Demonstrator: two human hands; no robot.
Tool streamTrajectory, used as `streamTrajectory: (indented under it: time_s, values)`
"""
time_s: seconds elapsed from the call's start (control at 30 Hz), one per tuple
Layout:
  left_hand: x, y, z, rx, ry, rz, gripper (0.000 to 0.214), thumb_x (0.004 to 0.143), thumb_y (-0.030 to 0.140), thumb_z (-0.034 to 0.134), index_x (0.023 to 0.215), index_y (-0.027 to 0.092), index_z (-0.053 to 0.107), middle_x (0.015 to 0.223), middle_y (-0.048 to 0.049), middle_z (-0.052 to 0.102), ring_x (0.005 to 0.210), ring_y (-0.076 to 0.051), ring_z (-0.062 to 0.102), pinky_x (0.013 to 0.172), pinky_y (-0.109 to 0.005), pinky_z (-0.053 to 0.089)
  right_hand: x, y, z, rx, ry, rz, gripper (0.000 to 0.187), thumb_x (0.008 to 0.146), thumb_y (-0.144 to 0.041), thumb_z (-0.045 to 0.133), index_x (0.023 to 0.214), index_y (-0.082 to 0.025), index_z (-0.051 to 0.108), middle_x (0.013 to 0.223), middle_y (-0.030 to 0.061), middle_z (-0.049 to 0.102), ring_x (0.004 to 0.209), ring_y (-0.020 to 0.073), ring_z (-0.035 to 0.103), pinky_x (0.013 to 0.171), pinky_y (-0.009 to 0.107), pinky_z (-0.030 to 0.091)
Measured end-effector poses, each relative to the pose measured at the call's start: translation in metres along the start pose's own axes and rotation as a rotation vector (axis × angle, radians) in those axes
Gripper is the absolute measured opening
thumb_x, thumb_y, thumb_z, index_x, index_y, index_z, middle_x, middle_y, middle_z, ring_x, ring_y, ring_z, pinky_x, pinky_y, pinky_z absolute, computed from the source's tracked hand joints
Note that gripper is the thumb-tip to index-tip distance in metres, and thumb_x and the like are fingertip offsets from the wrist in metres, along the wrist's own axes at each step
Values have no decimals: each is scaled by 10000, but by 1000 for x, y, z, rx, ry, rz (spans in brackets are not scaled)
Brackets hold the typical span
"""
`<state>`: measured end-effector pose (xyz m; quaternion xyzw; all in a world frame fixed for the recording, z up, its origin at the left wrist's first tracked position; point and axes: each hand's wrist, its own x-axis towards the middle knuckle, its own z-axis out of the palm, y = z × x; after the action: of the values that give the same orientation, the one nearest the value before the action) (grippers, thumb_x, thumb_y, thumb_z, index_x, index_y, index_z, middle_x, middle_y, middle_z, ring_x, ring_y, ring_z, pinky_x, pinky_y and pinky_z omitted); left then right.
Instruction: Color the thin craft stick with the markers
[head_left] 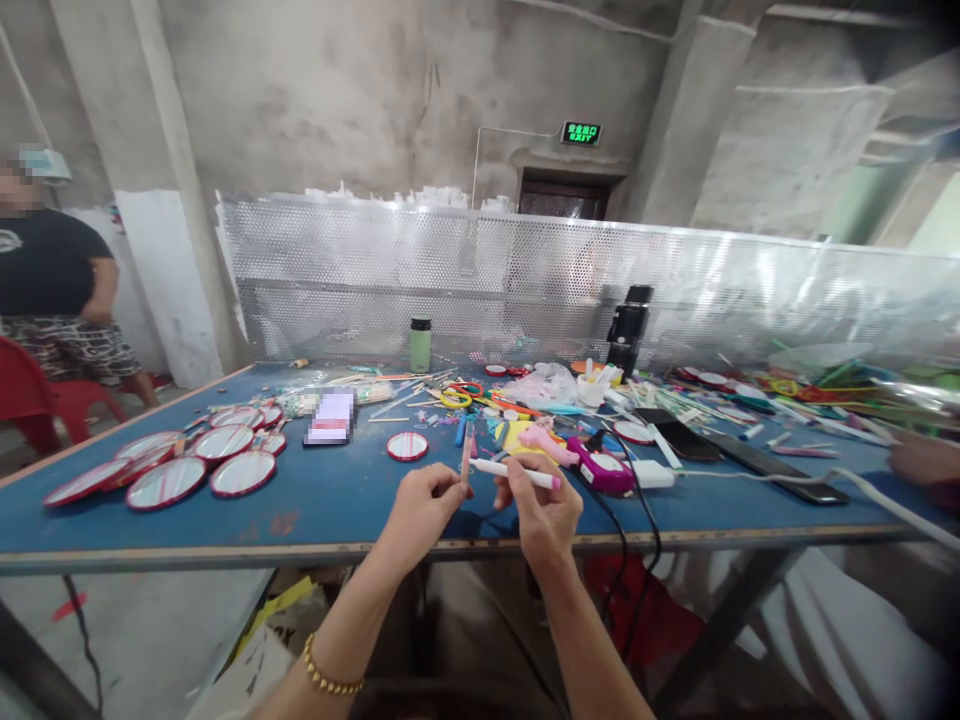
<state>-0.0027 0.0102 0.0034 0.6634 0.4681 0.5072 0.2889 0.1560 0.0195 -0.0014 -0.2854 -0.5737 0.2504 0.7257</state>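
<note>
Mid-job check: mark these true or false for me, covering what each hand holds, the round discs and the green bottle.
1. The right hand holds a white stick with a pink tip. True.
2. The left hand is empty. False: its fingers pinch a thin pink stick.
3. The red-rimmed discs lie on the blue table to the person's left. True.
4. The green bottle lies on its side. False: it stands upright by the perforated screen.

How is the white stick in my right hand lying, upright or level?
Nearly level: the right hand pinches the white stick sideways, pink tip rightward; the left hand holds a thin pink stick upright.
</note>
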Motion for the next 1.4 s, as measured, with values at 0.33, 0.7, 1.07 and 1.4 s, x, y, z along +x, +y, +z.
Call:
streamTrajectory:
  time_s: [0.33, 0.7, 1.07, 1.4]
  values:
    - [0, 2, 0, 24, -1, -10, 272, 771, 349, 578, 699, 156, 757, 620, 0, 581, 630, -156, 489, 610, -269, 349, -1, 3, -1, -55, -23, -45, 194, 917, -376, 665, 862, -190, 686, 678, -8, 662, 440, 108, 591, 439, 241, 509]
    - [-1, 0, 0, 12, -5, -16, 268, 765, 339, 567, 706, 151, 749, 630, -1, 574, 638, -158, 487, 618, -275, 348, -1, 6, -1, -58, -45, -53, 147, 936, -334, 652, 892, -199, 690, 703, -15, 665, 450, 100, 606, 454, 229, 509]
    - [0, 1, 0, 0, -12, -24, 287, 767, 360, 572, 707, 142, 749, 624, -2, 565, 629, -156, 477, 608, -272, 343, -1, 7, -1, -91, -21, -87, 142, 934, -320, 650, 876, -196, 686, 679, -19, 668, 447, 97, 603, 479, 232, 497]
    - [-1, 4, 0, -16, 1, -33, 280, 745, 350, 564, 705, 145, 750, 611, 0, 561, 610, -155, 468, 589, -267, 328, -2, 8, -2, -91, 13, -114, 101, 940, -287, 648, 893, -203, 680, 673, -29, 667, 449, 93, 602, 473, 220, 492]
